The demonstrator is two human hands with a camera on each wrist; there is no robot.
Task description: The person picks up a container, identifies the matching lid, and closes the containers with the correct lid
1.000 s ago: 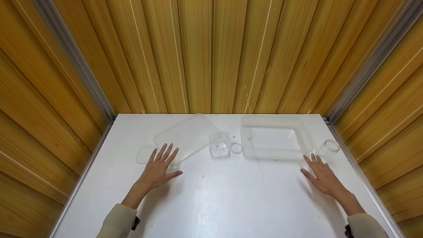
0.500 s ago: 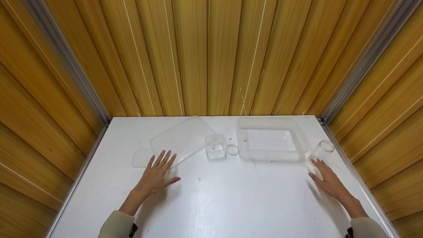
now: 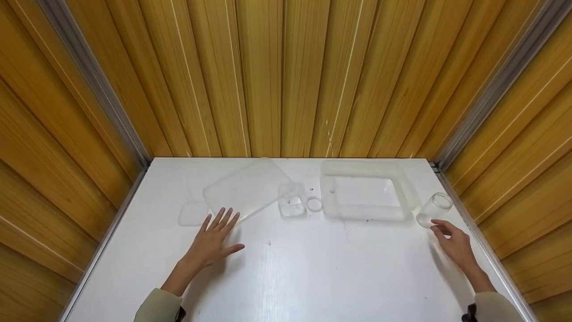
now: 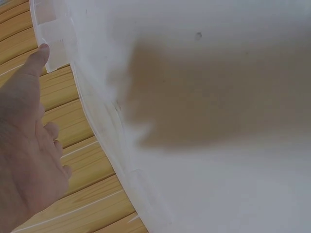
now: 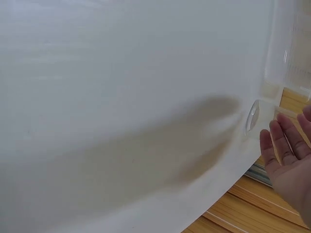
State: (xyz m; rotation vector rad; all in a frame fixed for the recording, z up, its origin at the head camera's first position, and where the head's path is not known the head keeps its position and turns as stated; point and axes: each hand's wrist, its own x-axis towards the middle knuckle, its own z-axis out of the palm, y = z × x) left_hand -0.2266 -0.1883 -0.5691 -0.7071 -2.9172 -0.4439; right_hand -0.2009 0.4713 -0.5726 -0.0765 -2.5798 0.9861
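My left hand (image 3: pixel 209 245) hovers with spread, straight fingers at the near edge of a large translucent flat lid (image 3: pixel 246 188); the fingertips overlap it in the head view. Nothing is in its grasp. On the right, a clear glass-like jar (image 3: pixel 434 208) stands uncapped. My right hand (image 3: pixel 456 245) has its fingers loosely bent, tips right by the jar's base. From the right wrist view, the slack fingers (image 5: pixel 284 141) overlap the jar (image 5: pixel 260 116) without wrapping round it.
A large translucent rectangular container (image 3: pixel 366 213) lies left of the jar. Mid-table are a small square clear box (image 3: pixel 292 212) and a ring-like round piece (image 3: pixel 314 211). A small flat lid (image 3: pixel 191 213) lies at left. Wood-patterned walls (image 3: pixel 286 80) enclose the white table (image 3: pixel 304 277).
My right hand has drawn in slightly rightward at the jar, its fingers going from straight to bent. The left hand stays almost still. The head view has shifted a little.
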